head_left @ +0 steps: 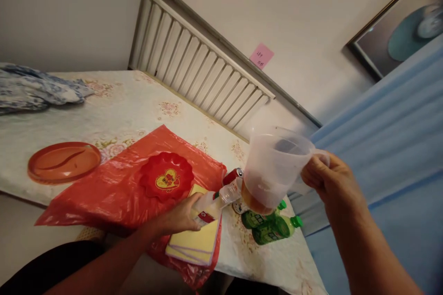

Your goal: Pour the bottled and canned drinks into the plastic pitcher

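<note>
My right hand [327, 176] is closed round the handle of a translucent plastic jug [272, 166]. Brown liquid [258, 200] lies in the bottom of the tilted jug. In my left hand [182, 216] is a pale yellowish bottle [210, 207] with a red label patch, leaning toward the jug. A clear part [229, 193] at the bottle's upper end sits beside the jug's wall; whether it is the bottle's neck or a separate cup, I cannot tell. Yellow cloths [195, 239] with purple edging lie beneath the left hand.
A red plastic bag [114, 184] is spread on the flowered tablecloth [138, 97], under a red scalloped plate [168, 175]. An orange lid-like dish [64, 162] lies left. Green bottles [273, 229] and a red can [232, 176] stand around the jug. Blue curtain [391, 147] hangs right.
</note>
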`<act>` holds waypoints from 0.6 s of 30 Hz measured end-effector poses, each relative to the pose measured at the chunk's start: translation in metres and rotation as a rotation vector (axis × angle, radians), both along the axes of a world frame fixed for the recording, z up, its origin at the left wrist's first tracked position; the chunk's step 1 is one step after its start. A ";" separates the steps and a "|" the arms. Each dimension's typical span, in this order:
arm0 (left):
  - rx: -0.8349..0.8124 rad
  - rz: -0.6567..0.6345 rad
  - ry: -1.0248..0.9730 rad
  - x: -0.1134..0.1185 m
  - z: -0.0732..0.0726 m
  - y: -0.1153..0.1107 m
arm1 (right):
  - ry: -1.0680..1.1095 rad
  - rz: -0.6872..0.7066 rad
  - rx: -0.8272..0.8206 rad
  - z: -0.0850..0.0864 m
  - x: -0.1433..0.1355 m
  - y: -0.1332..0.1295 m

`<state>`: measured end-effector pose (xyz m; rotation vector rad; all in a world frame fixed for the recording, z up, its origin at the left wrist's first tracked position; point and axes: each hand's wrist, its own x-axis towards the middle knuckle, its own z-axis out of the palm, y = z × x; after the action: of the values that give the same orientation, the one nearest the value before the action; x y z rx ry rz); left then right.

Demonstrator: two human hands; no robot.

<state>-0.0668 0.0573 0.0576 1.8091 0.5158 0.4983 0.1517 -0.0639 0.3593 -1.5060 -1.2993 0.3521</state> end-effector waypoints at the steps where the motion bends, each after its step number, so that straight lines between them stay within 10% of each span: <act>1: -0.018 -0.009 0.005 0.001 0.002 0.000 | 0.004 -0.019 -0.022 -0.001 0.004 -0.007; 18: 0.016 -0.014 0.037 0.015 -0.014 0.004 | -0.186 -0.119 -0.441 -0.022 0.032 -0.060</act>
<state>-0.0519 0.0610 0.0436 1.8393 0.5250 0.4613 0.1833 -0.1236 0.3369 -2.0181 -1.3241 0.4498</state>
